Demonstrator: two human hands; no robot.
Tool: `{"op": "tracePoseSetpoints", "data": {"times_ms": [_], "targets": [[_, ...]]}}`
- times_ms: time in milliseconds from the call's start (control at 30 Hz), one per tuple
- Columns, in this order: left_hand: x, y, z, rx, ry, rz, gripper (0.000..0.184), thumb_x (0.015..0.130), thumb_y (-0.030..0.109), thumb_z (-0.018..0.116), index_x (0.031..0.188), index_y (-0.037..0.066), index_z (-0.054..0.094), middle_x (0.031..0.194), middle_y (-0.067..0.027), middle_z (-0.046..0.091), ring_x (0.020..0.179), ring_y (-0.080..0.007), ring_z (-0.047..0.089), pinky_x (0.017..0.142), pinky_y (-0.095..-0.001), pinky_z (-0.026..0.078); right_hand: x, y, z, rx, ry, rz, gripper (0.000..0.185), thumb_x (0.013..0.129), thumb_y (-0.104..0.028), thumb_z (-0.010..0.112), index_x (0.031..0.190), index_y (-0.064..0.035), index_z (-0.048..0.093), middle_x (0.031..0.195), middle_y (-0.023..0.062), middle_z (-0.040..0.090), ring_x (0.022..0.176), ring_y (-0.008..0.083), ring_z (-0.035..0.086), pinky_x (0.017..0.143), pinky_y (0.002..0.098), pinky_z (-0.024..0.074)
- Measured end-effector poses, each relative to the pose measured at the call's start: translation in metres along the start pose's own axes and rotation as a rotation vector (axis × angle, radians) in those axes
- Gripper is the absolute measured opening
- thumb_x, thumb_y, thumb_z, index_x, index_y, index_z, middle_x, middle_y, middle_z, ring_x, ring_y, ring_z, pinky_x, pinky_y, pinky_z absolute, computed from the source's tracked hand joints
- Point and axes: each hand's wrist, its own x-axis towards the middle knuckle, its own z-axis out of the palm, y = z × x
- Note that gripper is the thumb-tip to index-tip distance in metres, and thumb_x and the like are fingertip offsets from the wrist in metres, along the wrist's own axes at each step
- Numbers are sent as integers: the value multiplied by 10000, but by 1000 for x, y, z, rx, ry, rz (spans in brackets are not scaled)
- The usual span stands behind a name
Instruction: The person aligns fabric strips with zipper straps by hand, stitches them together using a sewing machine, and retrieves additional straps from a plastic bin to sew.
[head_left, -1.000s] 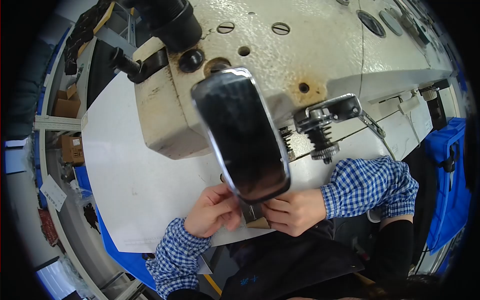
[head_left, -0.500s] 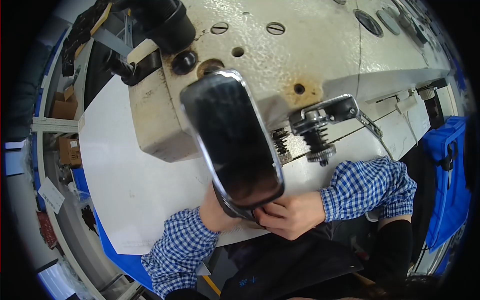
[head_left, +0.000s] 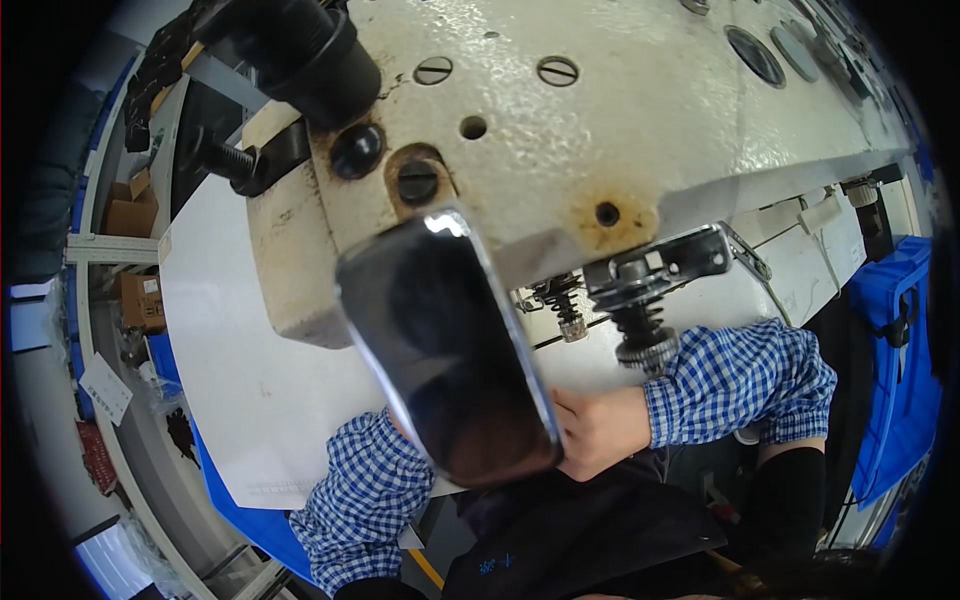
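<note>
A cream industrial sewing machine (head_left: 520, 130) fills the upper view, rust-stained around its screw holes. At its front, a dark glossy panel with a silver rim (head_left: 455, 350) blocks the view of the work spot. My left hand (head_left: 398, 424) is almost wholly behind that panel; only a sliver near the checked cuff shows. On the panel's right side, my right hand (head_left: 605, 432) has bent fingers, closed, with their tips hidden. Whatever lies between the hands is out of sight. A spring-loaded thread tension knob (head_left: 645, 345) sits just above my right hand.
Under the machine spreads a white tabletop (head_left: 260, 400). A blue bin (head_left: 890, 370) stands at the right. Shelving on the left holds a cardboard box (head_left: 142, 300). A black threaded post (head_left: 225, 155) juts out from the machine's left end.
My view has shifted, so the machine and dark panel sit lower in the picture. The panel now covers my left hand and right fingertips, which showed before around something dark.
</note>
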Motion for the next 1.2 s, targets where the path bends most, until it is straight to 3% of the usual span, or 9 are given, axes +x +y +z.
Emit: {"op": "tracePoseSetpoints", "data": {"times_ms": [100,400,600,700,800,967,1067,1167,1200], "targets": [[7,-8,6,105,201,275,439,756,157,730,1137,4,574,971,-161,598,853,-292,592,764,-356,470,-2,8,1,-39,-3,7,340,586,-238,530,744,46,631,869,197,571,902,394,595,793,424,513],[34,-33,6,100,129,227,406,789,119,678,1148,5,529,1033,-137,576,905,-242,572,798,-347,453,-3,38,10,-95,92,57,255,565,-163,567,716,32,630,861,159,578,852,314,599,766,355,533],[30,-48,2,-254,35,0,421,824,91,626,1197,2,453,1126,-127,534,977,-221,544,862,-349,431,-4,54,16,-125,161,93,194,575,-118,605,710,16,642,847,122,581,806,244,596,715,294,541],[23,-34,-8,-855,-67,-311,566,840,64,601,1332,-14,331,1295,-135,459,1122,-218,489,1001,-362,383,-5,54,24,-58,261,131,192,579,-116,601,716,15,635,853,122,581,825,249,599,725,296,542],[6,-7,10,-1233,102,373,599,792,300,665,1225,-34,421,1193,-156,530,1053,-239,542,889,-369,451,-6,43,25,8,193,90,233,609,-142,577,748,40,617,885,148,585,904,303,606,775,346,537],[-14,-6,-1,-377,81,107,569,801,235,679,1217,-47,414,1181,-185,534,1061,-298,545,862,-383,451,-8,-8,14,-14,69,11,348,632,-214,536,801,81,612,889,212,588,900,379,613,797,425,524],[-12,-21,12,-304,69,-72,537,805,110,657,1242,-45,385,1180,-197,528,1071,-322,544,881,-376,444,-9,-17,10,-90,18,8,384,634,-216,535,826,106,622,892,223,592,888,371,617,769,417,521],[-4,-6,5,-219,102,42,522,797,42,644,1248,-25,389,1161,-216,528,1075,-363,544,910,-382,437,-9,-20,6,-129,-14,3,378,643,-213,530,830,99,632,889,215,598,878,353,622,718,375,513],[-2,-1,6,-450,114,-87,504,787,41,652,1230,-22,420,1156,-218,534,1102,-392,516,938,-406,415,-9,-20,5,-142,-20,-1,374,645,-212,529,831,95,636,888,211,600,874,346,625,698,358,508]]}}
